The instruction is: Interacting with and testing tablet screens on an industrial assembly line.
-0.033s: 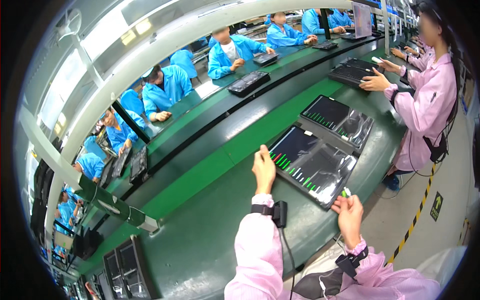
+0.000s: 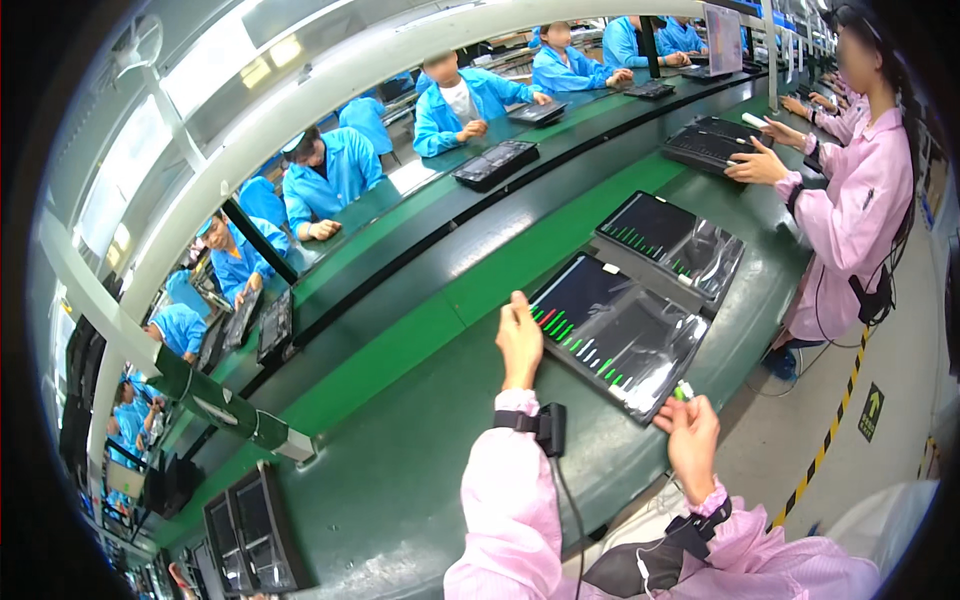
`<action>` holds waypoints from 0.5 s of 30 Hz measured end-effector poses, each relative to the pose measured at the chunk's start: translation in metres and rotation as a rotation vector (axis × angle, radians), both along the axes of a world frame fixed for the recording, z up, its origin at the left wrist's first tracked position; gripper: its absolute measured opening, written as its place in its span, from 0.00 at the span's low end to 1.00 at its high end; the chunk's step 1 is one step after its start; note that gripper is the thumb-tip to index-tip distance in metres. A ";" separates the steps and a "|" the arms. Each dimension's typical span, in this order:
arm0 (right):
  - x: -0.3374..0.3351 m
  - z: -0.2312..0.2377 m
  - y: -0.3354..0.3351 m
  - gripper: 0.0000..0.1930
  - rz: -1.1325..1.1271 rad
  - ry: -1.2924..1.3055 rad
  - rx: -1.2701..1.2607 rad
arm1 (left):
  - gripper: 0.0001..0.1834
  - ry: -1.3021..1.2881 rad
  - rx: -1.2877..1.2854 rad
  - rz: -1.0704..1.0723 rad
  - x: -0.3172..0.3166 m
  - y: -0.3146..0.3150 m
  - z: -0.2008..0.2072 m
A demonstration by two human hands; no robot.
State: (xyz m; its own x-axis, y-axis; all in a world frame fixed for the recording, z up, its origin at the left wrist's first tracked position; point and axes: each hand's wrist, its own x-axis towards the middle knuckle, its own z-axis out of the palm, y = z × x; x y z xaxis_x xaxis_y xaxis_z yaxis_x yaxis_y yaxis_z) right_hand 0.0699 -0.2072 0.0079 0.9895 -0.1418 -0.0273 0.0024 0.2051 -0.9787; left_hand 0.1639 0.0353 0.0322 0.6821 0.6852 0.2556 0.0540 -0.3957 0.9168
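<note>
A flat black tray [image 2: 643,346] lies on the green bench in front of me. Clear glossy film covers part of it, and a row of short green, red and white strips crosses its surface. My left hand [image 2: 519,343] grips the tray's left edge between thumb and fingers. At the near right corner, my right hand [image 2: 692,440] is closed in a pinch. A small green-and-white piece [image 2: 682,391] shows at its fingertips; its exact kind is unclear. Just beyond lies a second, similar black tray [image 2: 668,240] with green strips and film.
To the right, a person in pink [image 2: 850,190] handles another black tray [image 2: 708,145]. Several people in blue sit across the bench. A white-and-green post [image 2: 240,415] stands at left, above a dark framed tray [image 2: 252,535]. Striped floor tape [image 2: 825,440] runs along the right.
Both hands and the nearest tray have shifted slightly left. The right hand sits a little lower. The person in pink has moved a hand slightly.
</note>
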 end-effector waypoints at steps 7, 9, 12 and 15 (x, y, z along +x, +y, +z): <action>-0.139 -0.026 0.051 0.12 0.501 -0.043 -0.105 | 0.32 0.061 0.033 -0.050 -0.112 0.096 -0.018; -0.167 -0.023 0.052 0.12 0.695 -0.031 -0.107 | 0.32 0.083 -0.027 -0.090 -0.149 0.111 -0.014; -0.192 -0.012 0.047 0.12 0.948 -0.041 -0.252 | 0.34 0.071 -0.158 -0.102 -0.206 0.129 -0.014; -0.193 0.010 0.039 0.13 1.151 -0.219 -0.382 | 0.34 0.084 -0.189 -0.063 -0.256 0.139 -0.023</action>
